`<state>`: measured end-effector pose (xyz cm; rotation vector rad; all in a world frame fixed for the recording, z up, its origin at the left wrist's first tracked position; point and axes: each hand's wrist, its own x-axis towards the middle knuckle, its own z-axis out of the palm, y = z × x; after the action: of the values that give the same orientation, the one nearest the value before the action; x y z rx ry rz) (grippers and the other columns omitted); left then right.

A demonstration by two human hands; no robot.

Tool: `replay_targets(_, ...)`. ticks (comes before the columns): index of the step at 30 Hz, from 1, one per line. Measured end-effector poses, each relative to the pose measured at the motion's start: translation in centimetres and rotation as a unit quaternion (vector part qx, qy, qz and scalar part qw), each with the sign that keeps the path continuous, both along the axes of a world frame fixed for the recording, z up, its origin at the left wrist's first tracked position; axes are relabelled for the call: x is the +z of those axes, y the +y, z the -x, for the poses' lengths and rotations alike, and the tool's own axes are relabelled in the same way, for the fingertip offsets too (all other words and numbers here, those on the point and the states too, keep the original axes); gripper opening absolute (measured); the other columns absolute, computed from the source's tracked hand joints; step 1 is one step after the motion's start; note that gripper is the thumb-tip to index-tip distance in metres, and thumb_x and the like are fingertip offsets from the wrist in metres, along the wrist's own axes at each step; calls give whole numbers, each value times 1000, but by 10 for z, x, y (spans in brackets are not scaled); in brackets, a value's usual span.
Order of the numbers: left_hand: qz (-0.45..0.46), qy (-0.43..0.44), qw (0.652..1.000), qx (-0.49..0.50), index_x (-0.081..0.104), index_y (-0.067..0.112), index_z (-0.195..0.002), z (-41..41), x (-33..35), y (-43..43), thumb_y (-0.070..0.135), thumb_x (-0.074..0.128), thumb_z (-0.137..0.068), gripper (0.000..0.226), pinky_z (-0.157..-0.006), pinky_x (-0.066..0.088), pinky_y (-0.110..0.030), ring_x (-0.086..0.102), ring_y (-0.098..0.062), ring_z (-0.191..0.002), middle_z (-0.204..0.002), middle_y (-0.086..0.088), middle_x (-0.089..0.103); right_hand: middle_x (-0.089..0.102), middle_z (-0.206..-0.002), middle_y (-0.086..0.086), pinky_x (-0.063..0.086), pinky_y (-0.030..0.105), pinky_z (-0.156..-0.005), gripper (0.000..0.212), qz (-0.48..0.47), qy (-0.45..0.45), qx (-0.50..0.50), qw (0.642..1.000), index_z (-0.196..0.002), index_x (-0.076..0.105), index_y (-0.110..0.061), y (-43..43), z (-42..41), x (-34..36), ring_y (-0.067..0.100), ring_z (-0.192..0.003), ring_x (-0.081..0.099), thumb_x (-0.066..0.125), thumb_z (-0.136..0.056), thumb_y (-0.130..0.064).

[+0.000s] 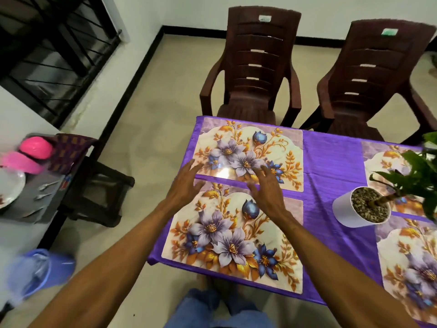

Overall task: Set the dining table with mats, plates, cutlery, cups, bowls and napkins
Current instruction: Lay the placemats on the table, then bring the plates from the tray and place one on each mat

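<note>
Mats with purple and gold flowers lie flat on the surface [331, 159], which is covered by a purple cloth [328, 190]. Two of them sit at its left end, one behind the other with a narrow strip of cloth between: the near mat [236, 242] by the person's edge and the far mat [250, 152] by the chair side. Two more mats [409, 268] lie at the right, partly cut off by the frame.

Both hands reach out over the strip between the two left mats. The left hand [184, 183] has its fingers straight and spread, empty, its tips at the near left corner of the far mat. The right hand [264, 188] is likewise spread and holds nothing, its fingertips over the near edge of the far mat. Whether either hand touches a mat cannot be told.

A white pot [343, 209] with a green plant [418, 162] stands between the left and right mats. Two brown chairs [255, 67] stand beyond the far edge. At the far left, well apart, a second surface [50, 197] carries a plate [11, 188], cutlery [45, 185] and pink dishes [35, 145], too blurred to tell as bowls or cups. A blue tub [35, 271] sits on the floor [151, 114] below.
</note>
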<state>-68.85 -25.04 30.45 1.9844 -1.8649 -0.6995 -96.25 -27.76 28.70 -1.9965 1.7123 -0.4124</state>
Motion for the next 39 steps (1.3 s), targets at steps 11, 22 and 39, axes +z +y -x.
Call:
replay_targets(11, -13, -2, 997, 82, 40, 22, -150, -142, -7, 71, 28, 65, -95, 61, -116, 28, -37, 27, -25, -148, -161, -7, 28, 39, -154, 17, 40, 47, -110, 54, -3, 3, 97, 995, -145, 48, -15, 33, -160, 3, 36, -140, 38, 64, -95, -27)
replay_targets(22, -7, 39, 974, 224, 47, 8, -144, -380, -9, 158, 19, 74, -87, 64, -116, 29, -37, 40, -31, -141, -148, -15, 47, 37, -155, 13, 37, 42, -111, 60, -32, -12, 214, 976, -150, 42, -16, 62, -437, 11, 32, -141, 37, 62, -97, -34)
replay_targets(39, -38, 72, 879, 470, 49, 9, -142, -596, -13, 216, 21, 69, -91, 55, -109, 39, -39, 52, -34, -129, -140, -16, 55, 41, -154, 9, 41, 46, -111, 62, -80, -16, 402, 912, -150, 41, -20, 27, -732, -13, 28, -140, 40, 65, -95, -35)
